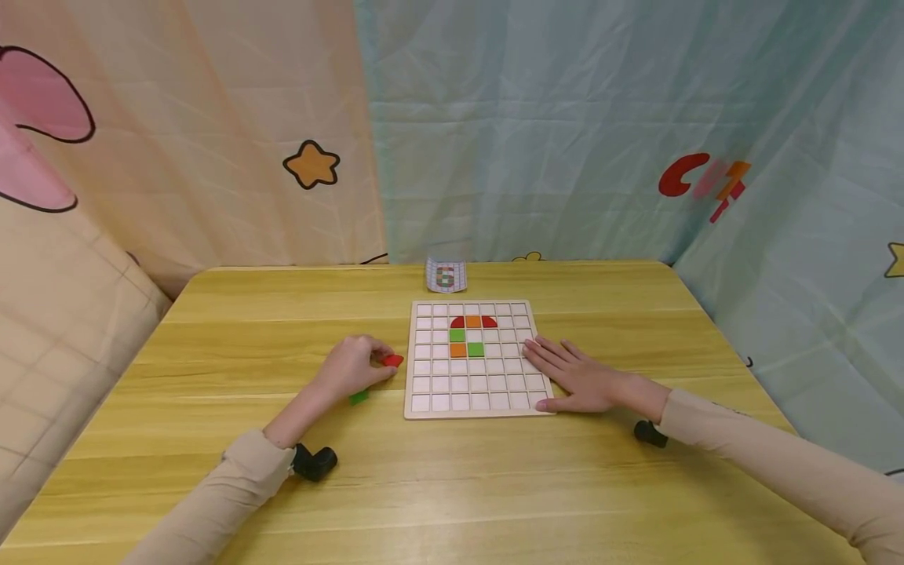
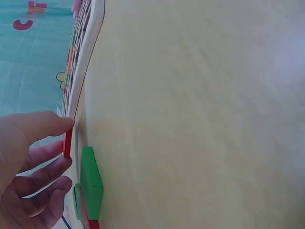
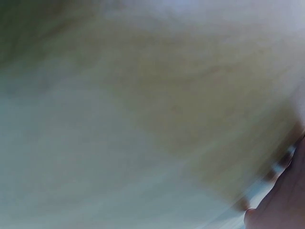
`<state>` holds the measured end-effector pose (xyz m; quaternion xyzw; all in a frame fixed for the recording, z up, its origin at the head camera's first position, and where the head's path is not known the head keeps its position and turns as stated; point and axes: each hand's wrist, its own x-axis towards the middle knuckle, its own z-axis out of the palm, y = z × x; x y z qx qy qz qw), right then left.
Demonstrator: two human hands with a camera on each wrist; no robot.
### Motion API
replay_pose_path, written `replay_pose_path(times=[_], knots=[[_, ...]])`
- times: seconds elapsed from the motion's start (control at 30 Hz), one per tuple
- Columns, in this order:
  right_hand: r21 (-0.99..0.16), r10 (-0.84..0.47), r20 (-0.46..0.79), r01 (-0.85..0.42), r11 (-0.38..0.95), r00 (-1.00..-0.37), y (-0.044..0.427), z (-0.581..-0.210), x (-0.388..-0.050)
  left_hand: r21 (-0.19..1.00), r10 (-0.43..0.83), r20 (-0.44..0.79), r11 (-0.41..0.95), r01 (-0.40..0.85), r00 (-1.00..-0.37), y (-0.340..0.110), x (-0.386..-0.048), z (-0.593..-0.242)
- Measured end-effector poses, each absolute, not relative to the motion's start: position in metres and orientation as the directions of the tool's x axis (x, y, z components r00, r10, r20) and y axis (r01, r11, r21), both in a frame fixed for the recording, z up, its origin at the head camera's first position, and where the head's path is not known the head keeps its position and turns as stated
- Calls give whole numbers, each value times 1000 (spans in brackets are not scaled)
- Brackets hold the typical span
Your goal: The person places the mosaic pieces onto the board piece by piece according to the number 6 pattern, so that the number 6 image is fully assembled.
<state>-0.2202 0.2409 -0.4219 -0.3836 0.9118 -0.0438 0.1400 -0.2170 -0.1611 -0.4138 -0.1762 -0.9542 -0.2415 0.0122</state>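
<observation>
Between thumb and fingers, my left hand (image 1: 353,366) pinches a red tile (image 1: 393,360) just left of the grid board (image 1: 410,392). In the left wrist view the red tile (image 2: 67,143) appears edge-on, lifted off the table. Under that hand lie green tiles (image 2: 90,183), with some red beneath them, partly hidden. My right hand (image 1: 582,384) rests with fingers spread on the board's right edge. Set in the board's upper middle cells are two red rounded tiles (image 1: 489,322), an orange tile (image 1: 473,322), a green tile (image 1: 457,335), another orange tile (image 1: 458,350) and another green tile (image 1: 475,349).
A small folded card (image 1: 446,276) with a printed coloured grid stands behind the board at the table's far edge. The wooden table (image 1: 452,486) extends around the board. Curtains (image 1: 537,141) hang behind and at the sides. Black wrist devices (image 1: 314,463) sit on both sleeves.
</observation>
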Motion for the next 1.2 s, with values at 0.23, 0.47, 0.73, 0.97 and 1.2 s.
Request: replay_pose_path(times=[0.23, 0.47, 0.73, 0.97, 1.2], knots=[[-196, -722, -190, -695, 692, -666, 243, -424, -220, 465, 335, 128, 811, 355, -933, -151, -223, -409], [-207, -724, -173, -694, 689, -667, 245, -425, -219, 444, 367, 163, 802, 401, -916, -134, -227, -402], [-208, -727, -179, -697, 686, -663, 246, -425, -219, 454, 409, 154, 779, 432, -899, -109, -233, -398], [-184, -716, -209, -692, 698, -666, 244, -424, -222, 425, 452, 153, 773, 471, -879, -87, -241, -395], [-190, -716, -209, -691, 698, -666, 242, -422, -221, 436, 491, 162, 742, 509, -856, -67, -246, -395]])
